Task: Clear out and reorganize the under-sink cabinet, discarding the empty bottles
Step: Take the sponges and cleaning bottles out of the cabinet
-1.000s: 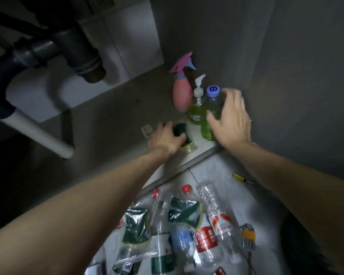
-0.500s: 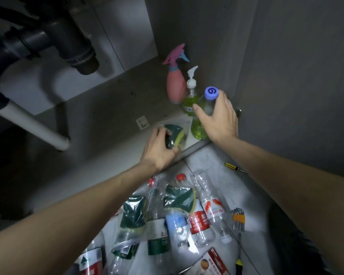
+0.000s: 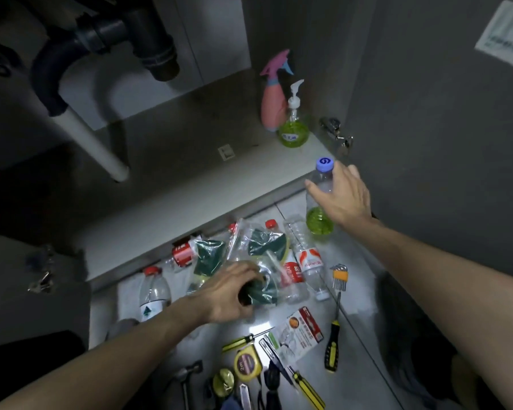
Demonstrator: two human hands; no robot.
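Both hands have pulled out of cabinet: right hand (image 3: 342, 198) grips clear blue-capped bottle (image 3: 320, 199) (green liquid), left hand (image 3: 230, 291) clutches bagged green sponge (image 3: 262, 291); crinkly bag could slip.

The cabinet floor (image 3: 190, 161) lies mostly bare from its front edge to the back wall. A white drainpipe (image 3: 92, 140) slants down at its left side under the dark trap (image 3: 148, 45). A pink spray bottle (image 3: 273, 105) and a green pump bottle (image 3: 293, 131) crowd its back right corner. Below the front edge, empty bottles (image 3: 305, 258) and sponge packs (image 3: 208, 255) cover the tiled floor (image 3: 362, 306); tools (image 3: 332, 344) lie nearer.
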